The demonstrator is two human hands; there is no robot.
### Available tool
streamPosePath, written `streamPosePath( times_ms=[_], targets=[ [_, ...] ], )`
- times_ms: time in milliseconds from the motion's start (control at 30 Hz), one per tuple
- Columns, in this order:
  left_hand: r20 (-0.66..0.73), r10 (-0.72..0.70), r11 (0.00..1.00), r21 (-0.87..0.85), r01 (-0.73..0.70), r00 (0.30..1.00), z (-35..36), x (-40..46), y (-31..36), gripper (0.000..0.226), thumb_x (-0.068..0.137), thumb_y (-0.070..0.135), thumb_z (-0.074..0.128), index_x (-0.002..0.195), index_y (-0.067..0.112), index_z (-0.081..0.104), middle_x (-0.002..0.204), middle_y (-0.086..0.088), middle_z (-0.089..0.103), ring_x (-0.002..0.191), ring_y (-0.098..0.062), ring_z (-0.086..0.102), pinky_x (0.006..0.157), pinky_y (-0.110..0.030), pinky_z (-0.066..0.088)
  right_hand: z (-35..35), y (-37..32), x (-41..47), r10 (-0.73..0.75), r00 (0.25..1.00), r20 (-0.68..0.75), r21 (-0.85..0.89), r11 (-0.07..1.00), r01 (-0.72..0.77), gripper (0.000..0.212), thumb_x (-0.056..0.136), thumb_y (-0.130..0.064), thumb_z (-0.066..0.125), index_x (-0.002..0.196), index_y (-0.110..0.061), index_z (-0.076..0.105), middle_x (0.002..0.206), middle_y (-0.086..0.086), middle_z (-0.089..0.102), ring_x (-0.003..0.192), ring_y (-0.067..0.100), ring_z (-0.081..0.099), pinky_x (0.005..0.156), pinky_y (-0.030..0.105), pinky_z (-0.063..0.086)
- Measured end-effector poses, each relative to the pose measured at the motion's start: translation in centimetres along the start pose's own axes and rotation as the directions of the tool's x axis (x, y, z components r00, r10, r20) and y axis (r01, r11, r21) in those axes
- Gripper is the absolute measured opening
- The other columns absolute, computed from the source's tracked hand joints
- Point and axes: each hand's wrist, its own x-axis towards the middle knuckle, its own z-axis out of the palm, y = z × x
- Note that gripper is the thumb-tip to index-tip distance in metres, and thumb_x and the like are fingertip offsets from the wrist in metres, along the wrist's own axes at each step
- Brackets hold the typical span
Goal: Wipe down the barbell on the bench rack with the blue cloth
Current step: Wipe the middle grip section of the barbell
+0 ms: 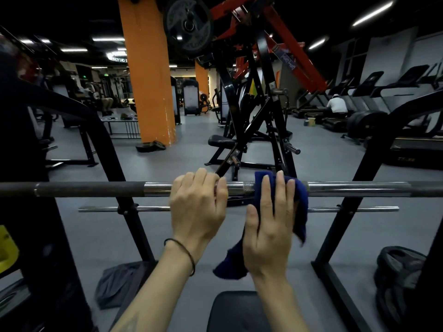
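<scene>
Nearest, black padded bench end (236,310) at bottom edge; above it the left hand (197,207), thin dark cord on the wrist, curls its fingers over the long steel barbell (96,189), gripping it bare, while the right hand (269,226) just beside it presses a dark blue cloth (300,207) over the bar, fingers wrapped round cloth and bar, cloth tail hanging below the palm. Barbell lies horizontal across the black bench rack uprights (345,202), thinner chrome rod (359,209) parallel just behind and lower. Further back: grey floor, black-and-red plate-loaded machine (254,97), orange pillar (149,75), treadmills (374,89) far right.
</scene>
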Motion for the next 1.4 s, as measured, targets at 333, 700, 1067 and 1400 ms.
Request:
streamPosePath(
  times_ms=[333, 700, 1067, 1400],
  targets=[
    [-0.13, -0.009, 0.999, 0.042, 0.015, 0.991, 0.7, 1.7, -0.5, 0.051, 0.101, 0.022, 0.047, 0.05, 0.017, 0.045, 0.044, 0.0, 0.041, 0.039, -0.021, 0.031, 0.051, -0.027, 0.02, -1.9, 2.6, 1.5, -0.173, 0.981, 0.087, -0.107, 0.978, 0.182, 0.054, 0.11, -0.035, 0.036, 0.157, -0.01, 0.04, 0.167, 0.011, 0.032, 0.158, 0.026, 0.02, 0.128, 0.047, 0.018],
    [0.184, -0.057, 0.988, 0.154, 0.029, 0.981, -0.2, 3.4, -0.3, 0.057, 0.098, 0.025, 0.044, 0.044, 0.008, 0.052, 0.041, -0.001, 0.037, 0.037, -0.026, 0.038, 0.047, -0.025, 0.017, -1.0, 2.0, 1.3, -0.307, 0.93, 0.2, -0.136, 0.932, 0.337, 0.054, 0.111, -0.036, 0.035, 0.159, -0.011, 0.036, 0.168, 0.011, 0.029, 0.158, 0.026, 0.02, 0.128, 0.048, 0.02],
    [0.074, 0.04, 0.999, -0.005, -0.04, 0.996, 0.1, 1.1, -0.6, 0.037, 0.105, 0.024, 0.043, 0.068, 0.025, 0.04, 0.061, 0.007, 0.037, 0.055, -0.02, 0.038, 0.061, -0.034, 0.025, -1.4, 1.7, 0.9, -0.307, 0.924, 0.229, -0.138, 0.929, 0.343, 0.053, 0.111, -0.035, 0.035, 0.158, -0.013, 0.039, 0.168, 0.01, 0.028, 0.158, 0.026, 0.02, 0.128, 0.046, 0.021],
    [-0.078, 0.009, 1.0, -0.026, -0.011, 0.997, 1.3, 0.8, 0.2, 0.04, 0.104, 0.024, 0.046, 0.064, 0.018, 0.049, 0.058, 0.0, 0.047, 0.055, -0.021, 0.04, 0.06, -0.036, 0.033, -0.7, 2.0, 0.2, -0.416, 0.871, 0.26, -0.098, 0.886, 0.453, 0.064, 0.096, -0.018, 0.05, 0.159, -0.011, 0.037, 0.169, 0.012, 0.026, 0.158, 0.029, 0.021, 0.125, 0.048, 0.026]
  ],
)
